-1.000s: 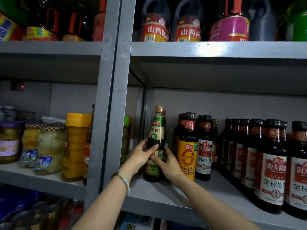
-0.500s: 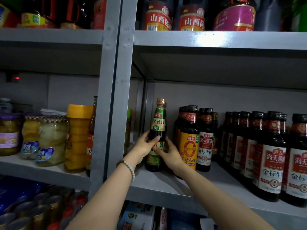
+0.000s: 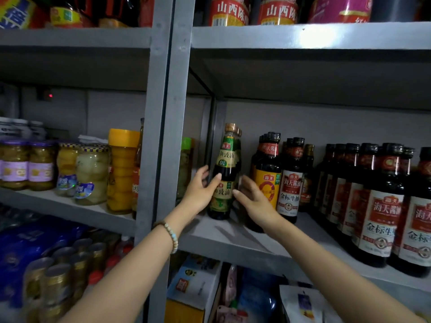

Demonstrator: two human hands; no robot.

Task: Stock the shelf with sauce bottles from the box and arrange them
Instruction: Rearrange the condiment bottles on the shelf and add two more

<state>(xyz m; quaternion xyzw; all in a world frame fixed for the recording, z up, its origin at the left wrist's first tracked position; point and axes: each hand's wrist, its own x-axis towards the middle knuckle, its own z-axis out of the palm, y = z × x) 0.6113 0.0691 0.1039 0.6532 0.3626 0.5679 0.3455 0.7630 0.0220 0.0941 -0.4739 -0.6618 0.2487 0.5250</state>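
The gray shelf (image 3: 233, 238) holds a long row of dark sauce bottles (image 3: 373, 206) on the right. At its left end, the green-label bottle (image 3: 225, 169) stands straight up, cap on top. Both arms reach up to it. The left hand (image 3: 200, 194) has loose fingers, with its thumb touching the bottle's front. The right hand (image 3: 256, 203) has straight fingers, just beside it.

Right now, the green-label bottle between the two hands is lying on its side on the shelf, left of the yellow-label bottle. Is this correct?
Not quite. The green-label bottle stands upright on the shelf, not on its side; the head view shows this. The rest holds: it is between the left hand and the right hand, left of the yellow-label bottle.
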